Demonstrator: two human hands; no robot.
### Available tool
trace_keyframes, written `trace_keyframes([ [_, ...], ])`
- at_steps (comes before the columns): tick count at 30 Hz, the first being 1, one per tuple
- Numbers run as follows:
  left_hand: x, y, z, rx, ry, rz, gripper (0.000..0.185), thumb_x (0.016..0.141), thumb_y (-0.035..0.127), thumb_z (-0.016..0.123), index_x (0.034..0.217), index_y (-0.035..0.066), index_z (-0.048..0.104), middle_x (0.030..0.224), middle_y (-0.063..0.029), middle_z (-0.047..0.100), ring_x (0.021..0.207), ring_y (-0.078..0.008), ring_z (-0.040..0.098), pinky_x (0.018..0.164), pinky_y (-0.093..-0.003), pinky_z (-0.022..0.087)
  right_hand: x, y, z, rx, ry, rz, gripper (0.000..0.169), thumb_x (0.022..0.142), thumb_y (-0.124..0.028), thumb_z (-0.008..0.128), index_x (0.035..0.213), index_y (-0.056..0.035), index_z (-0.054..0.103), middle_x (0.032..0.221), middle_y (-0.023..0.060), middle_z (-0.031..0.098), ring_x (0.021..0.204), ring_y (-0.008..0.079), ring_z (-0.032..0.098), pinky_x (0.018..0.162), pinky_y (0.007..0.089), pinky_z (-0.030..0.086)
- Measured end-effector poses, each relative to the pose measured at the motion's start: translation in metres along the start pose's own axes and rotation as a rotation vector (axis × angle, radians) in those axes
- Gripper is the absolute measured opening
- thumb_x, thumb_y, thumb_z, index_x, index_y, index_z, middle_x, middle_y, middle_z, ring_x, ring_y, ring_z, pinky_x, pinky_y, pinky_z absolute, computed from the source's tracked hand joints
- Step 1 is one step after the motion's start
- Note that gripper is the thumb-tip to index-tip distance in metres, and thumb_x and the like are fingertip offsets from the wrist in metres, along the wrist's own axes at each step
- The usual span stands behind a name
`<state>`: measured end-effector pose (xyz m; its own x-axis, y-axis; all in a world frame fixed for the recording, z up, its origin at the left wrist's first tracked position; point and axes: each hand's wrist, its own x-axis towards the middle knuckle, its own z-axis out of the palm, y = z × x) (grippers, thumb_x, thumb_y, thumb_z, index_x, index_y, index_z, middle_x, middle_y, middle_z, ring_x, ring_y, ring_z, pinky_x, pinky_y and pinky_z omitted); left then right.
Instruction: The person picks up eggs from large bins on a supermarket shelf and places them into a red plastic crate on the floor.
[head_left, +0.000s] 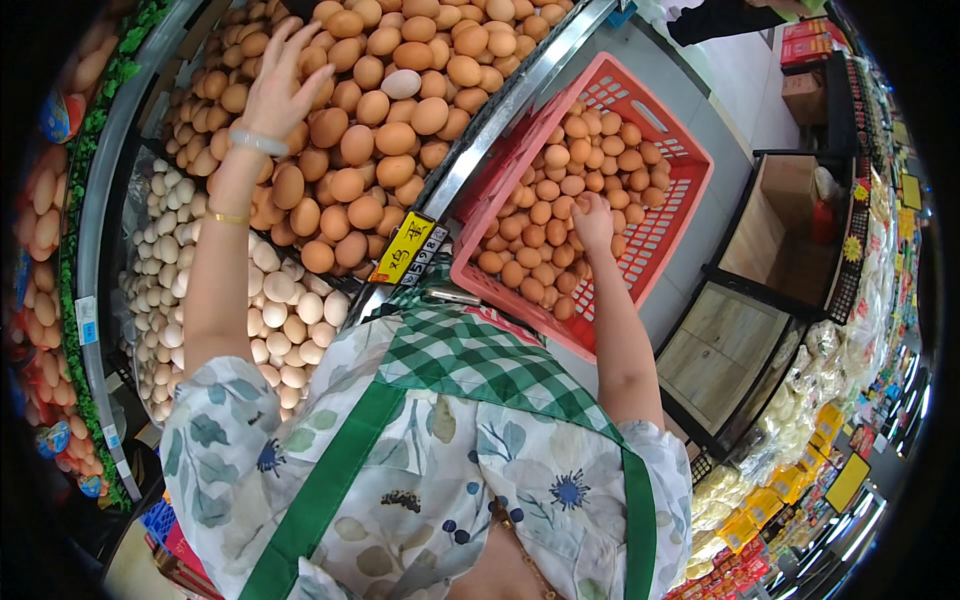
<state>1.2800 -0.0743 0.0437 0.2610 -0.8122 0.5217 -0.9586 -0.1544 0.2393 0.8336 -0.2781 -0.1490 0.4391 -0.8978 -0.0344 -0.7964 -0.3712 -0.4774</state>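
Note:
My left hand (281, 86) is over a large heap of brown eggs (395, 138) in the display bin, its fingers spread and no egg seen in it. A pale bangle (259, 142) circles that wrist. On my other side, my right hand (592, 221) reaches down into a red plastic basket (510, 171) that holds many brown eggs (533, 236). Its fingertips touch the eggs there; whether they grip one is hidden by the hand. One paler egg (400, 84) lies among the brown ones in the bin.
A metal rail (480, 142) divides bin from basket, with a yellow price sign (403, 247) clipped on. Cream-coloured eggs (277, 315) fill the near bin section. Green artificial leaves (79, 225) trim the left edge. Wooden display crates (724, 349) stand at right; a person's dark sleeve (712, 22) shows beyond.

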Motion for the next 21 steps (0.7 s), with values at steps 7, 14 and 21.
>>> trace_keyframes([
  [7,-0.049,0.083,-0.027,-0.351,-0.193,-0.277,0.047,0.087,0.017,0.057,0.131,0.010,0.043,0.138,-0.0154,0.034,0.107,-0.0251,0.055,0.087,-0.0330,0.047,0.034,0.024,-0.027,-0.566,-0.057,0.061,0.034,0.079,-0.024,0.057,0.111,-0.0127,0.053,0.119,0.0121,0.049,0.114,0.0306,0.045,0.090,0.0483,0.038],
  [14,-0.068,0.112,-0.013,-0.503,-0.258,-0.372,0.049,0.085,0.013,0.058,0.132,0.011,0.042,0.137,-0.0144,0.034,0.097,-0.0227,0.059,0.084,-0.0323,0.048,0.035,0.042,-0.046,-0.561,-0.243,-0.044,0.059,0.076,-0.030,0.062,0.130,-0.0197,0.041,0.124,0.0142,0.043,0.112,0.0311,0.046,0.090,0.0471,0.042],
  [21,-0.064,0.121,-0.008,-0.459,-0.299,-0.297,0.050,0.084,0.011,0.059,0.130,0.011,0.042,0.135,-0.0164,0.036,0.095,-0.0256,0.060,0.084,-0.0338,0.048,0.028,0.046,-0.052,-0.479,-0.225,-0.271,0.074,0.067,-0.047,0.065,0.131,-0.0187,0.039,0.122,0.0192,0.041,0.104,0.0373,0.053,0.080,0.0469,0.049],
])
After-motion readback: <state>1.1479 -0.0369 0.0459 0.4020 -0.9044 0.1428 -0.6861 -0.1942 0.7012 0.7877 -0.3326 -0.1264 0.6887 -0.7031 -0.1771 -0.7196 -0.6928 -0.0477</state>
